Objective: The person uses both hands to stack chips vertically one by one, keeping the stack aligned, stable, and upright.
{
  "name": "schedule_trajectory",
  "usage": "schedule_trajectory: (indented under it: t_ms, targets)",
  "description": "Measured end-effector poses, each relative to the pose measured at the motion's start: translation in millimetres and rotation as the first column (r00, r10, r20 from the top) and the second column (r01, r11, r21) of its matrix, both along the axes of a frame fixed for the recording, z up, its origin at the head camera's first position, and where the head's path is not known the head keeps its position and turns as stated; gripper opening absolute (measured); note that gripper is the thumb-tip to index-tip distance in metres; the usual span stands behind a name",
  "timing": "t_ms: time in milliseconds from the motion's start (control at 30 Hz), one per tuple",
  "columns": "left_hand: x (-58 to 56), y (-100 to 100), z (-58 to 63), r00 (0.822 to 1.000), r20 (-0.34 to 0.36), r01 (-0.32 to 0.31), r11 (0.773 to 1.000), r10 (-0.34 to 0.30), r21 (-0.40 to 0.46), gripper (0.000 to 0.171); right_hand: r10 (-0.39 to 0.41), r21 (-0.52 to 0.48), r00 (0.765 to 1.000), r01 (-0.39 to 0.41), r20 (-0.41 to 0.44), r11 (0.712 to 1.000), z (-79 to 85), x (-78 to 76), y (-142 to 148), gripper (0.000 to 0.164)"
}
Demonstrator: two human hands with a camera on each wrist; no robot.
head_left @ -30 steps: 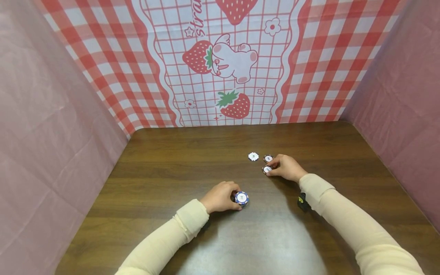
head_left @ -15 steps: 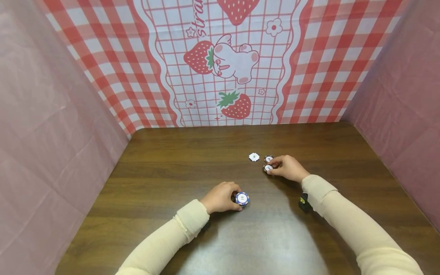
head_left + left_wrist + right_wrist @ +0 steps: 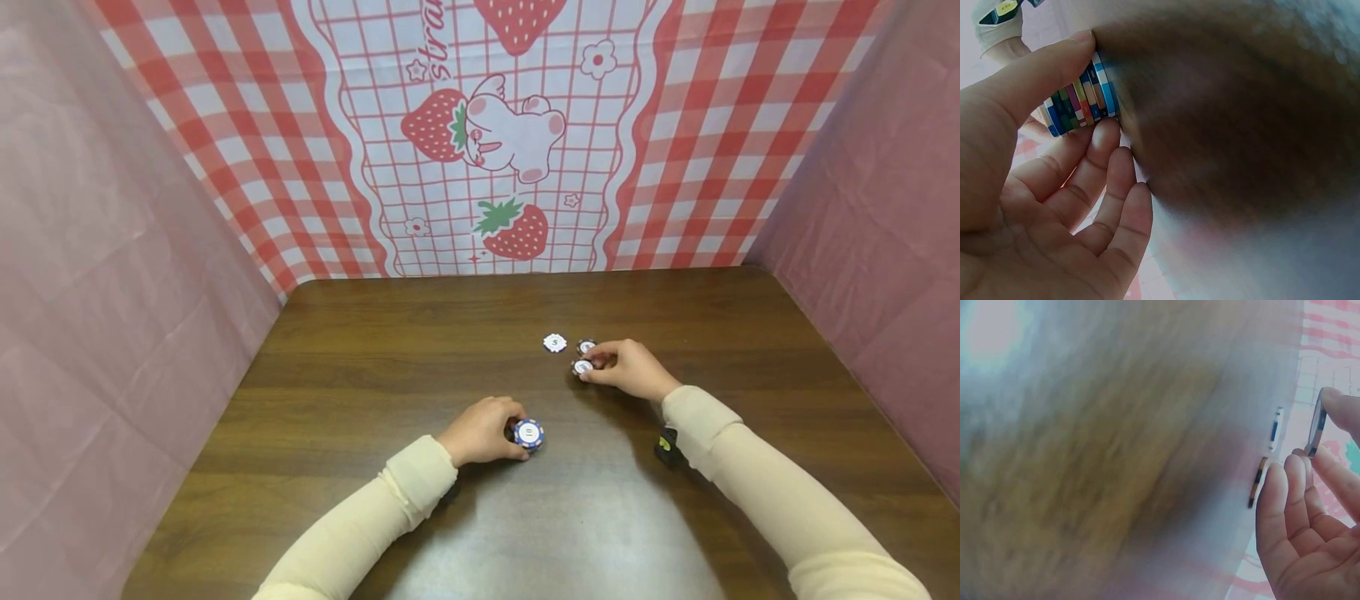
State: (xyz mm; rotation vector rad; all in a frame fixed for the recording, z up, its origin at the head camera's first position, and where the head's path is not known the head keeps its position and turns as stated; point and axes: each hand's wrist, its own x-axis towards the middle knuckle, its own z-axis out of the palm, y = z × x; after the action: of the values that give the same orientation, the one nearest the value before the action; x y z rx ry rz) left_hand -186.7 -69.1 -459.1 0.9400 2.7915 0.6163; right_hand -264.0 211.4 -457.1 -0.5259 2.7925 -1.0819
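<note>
My left hand (image 3: 483, 429) holds a stack of poker chips (image 3: 1082, 97) between thumb and fingers, close on the table. On top of it is a blue chip (image 3: 529, 433) marked 10; several colours show along the stack's side in the left wrist view. Farther right, my right hand (image 3: 630, 368) pinches a dark-edged poker chip (image 3: 1318, 425) by its rim, raised off the tabletop. Just behind that chip lies another dark-edged chip (image 3: 587, 346), partly covered by the fingers in the head view. A white chip (image 3: 555, 342) marked 5 lies flat to its left.
The brown wooden table (image 3: 360, 358) ends at a red-and-white checked cloth (image 3: 255, 150) hung behind it. Pink curtains (image 3: 112, 292) stand along both sides. A dark wrist device (image 3: 666, 447) shows under the right sleeve.
My right hand has shifted slightly right and toward me, with the dark-edged chip still pinched in its fingers. The left hand and its chip stack have stayed in place.
</note>
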Motion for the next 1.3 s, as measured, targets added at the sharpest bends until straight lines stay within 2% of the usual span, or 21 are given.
schedule_trajectory:
  t_ms: [367, 633, 1067, 1300]
  targets:
    - [-0.1, 0, -0.7, 1.0, -0.004, 0.003, 1.0, -0.003, -0.001, 0.039, 0.046, -0.057, 0.997, -0.049, -0.054, 0.997, 9.1, 14.0, -11, 0.033]
    - [-0.6, 0, -1.0, 1.0, 0.001, 0.003, 1.0, -0.003, 0.01, 0.039, 0.107, -0.084, 0.99, -0.115, -0.095, 0.99, 14.7, 25.6, -25, 0.029]
    - [-0.9, 0, -0.9, 1.0, -0.001, 0.007, 1.0, -0.007, 0.017, 0.038, 0.229, -0.122, 0.957, -0.252, -0.178, 0.96, 9.4, 44.8, -46, 0.027]
    - [-0.9, 0, 0.0, 1.0, 0.002, 0.003, 1.0, -0.003, -0.003, 0.04, 0.272, -0.122, 0.949, -0.292, -0.158, 0.949, 9.8, 54.6, -58, 0.027]
